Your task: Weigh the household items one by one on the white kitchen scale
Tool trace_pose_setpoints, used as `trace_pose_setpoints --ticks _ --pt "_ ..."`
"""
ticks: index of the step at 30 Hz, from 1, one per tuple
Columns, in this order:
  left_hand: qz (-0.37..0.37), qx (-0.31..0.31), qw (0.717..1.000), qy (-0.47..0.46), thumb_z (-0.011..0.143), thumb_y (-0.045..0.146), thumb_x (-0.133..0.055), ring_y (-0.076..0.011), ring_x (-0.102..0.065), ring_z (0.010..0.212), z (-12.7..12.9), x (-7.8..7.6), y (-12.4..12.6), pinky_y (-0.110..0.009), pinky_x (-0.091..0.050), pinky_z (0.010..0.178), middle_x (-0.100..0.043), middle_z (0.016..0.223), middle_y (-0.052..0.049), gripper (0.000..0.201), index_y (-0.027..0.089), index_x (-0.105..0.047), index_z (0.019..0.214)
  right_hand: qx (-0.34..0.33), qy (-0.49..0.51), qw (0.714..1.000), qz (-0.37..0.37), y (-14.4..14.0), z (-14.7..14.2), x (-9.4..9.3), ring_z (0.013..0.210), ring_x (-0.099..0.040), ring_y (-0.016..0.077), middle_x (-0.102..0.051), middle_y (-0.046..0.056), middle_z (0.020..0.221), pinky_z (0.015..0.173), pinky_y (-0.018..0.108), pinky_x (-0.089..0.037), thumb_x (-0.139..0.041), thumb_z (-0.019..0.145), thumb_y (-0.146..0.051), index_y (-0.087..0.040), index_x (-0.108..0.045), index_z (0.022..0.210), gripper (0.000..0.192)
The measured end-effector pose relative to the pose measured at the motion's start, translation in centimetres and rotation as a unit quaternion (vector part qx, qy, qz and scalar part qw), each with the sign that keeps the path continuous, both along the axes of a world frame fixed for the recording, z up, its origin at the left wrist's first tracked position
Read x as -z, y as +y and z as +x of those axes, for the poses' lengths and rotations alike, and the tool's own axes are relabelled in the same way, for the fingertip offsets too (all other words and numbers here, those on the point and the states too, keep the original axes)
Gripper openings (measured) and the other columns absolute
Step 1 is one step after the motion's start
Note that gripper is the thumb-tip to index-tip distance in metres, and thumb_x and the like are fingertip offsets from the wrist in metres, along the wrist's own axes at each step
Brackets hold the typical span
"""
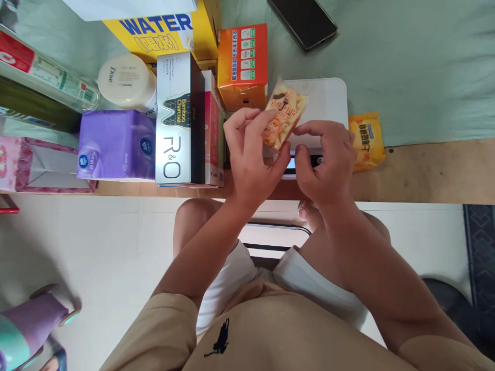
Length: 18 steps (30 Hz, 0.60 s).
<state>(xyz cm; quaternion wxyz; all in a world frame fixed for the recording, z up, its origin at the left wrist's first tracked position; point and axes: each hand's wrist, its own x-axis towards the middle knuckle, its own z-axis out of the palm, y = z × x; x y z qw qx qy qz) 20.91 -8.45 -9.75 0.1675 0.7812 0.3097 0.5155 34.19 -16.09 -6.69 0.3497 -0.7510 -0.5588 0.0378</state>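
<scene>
My left hand (pixel 253 154) is closed on a small clear snack packet (pixel 284 116) with orange print and pale sticks inside. The packet is tilted and held above a white kitchen scale (pixel 328 100), partly covering it. My right hand (pixel 327 159) is at the packet's right edge, fingers curled, with a small gap between thumb and index tip. Whether the index tip touches the wrapper I cannot tell. Part of the scale's display shows between my hands. To the right of the scale lies a yellow snack packet (pixel 366 141).
An orange box (pixel 243 67), a silver R&O box (pixel 174 118), a purple tissue pack (pixel 116 144), a white Dove jar (pixel 126 80) and a yellow WATER box (pixel 158 38) crowd the left. A black phone (pixel 305 23) lies behind the scale. The wooden table edge (pixel 436 175) runs in front.
</scene>
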Motion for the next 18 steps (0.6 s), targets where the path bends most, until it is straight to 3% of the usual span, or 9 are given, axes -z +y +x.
trace_pose_setpoints --ticks 5,8,12,18 --pt "-0.012 0.046 0.999 -0.002 0.093 0.061 -0.068 -0.0295 -0.057 0.128 1.6 -0.2 -0.1 -0.054 -0.056 0.110 -0.045 0.134 -0.011 0.058 0.038 -0.042 0.140 0.024 -0.013 0.997 0.067 -0.1 0.5 0.4 0.122 -0.069 0.0239 -0.075 0.003 0.125 0.113 0.051 -0.050 -0.044 0.090 -0.024 -0.029 -0.064 0.123 0.039" --pt "-0.044 0.076 0.996 0.015 0.090 0.068 -0.066 -0.0318 -0.057 0.132 2.2 0.1 -0.5 -0.053 -0.056 0.110 -0.048 0.139 -0.013 0.064 0.035 -0.043 0.140 0.038 -0.006 0.997 0.062 -0.3 0.9 0.4 0.123 -0.068 0.0223 -0.075 0.004 0.127 0.112 0.047 -0.050 -0.041 0.094 -0.023 -0.030 -0.063 0.126 0.039" --pt "-0.085 0.120 0.989 0.018 0.096 0.067 -0.051 -0.0334 -0.056 0.137 2.2 0.2 -0.9 -0.058 -0.046 0.124 -0.049 0.144 -0.014 0.057 0.033 -0.043 0.141 0.065 0.013 0.997 0.044 -0.5 1.4 0.4 0.119 -0.067 0.0238 -0.074 0.006 0.123 0.109 0.048 -0.049 -0.035 0.101 -0.027 -0.030 -0.063 0.121 0.035" --pt "-0.068 0.093 0.993 0.013 0.100 0.065 -0.045 -0.0296 -0.056 0.133 1.8 -0.3 -0.7 -0.054 -0.056 0.113 -0.057 0.132 -0.013 0.046 0.035 -0.043 0.134 0.093 0.048 0.992 0.067 -0.4 2.1 0.7 0.111 -0.068 0.0234 -0.075 0.005 0.115 0.104 0.047 -0.048 -0.035 0.100 -0.028 -0.026 -0.067 0.110 0.034"
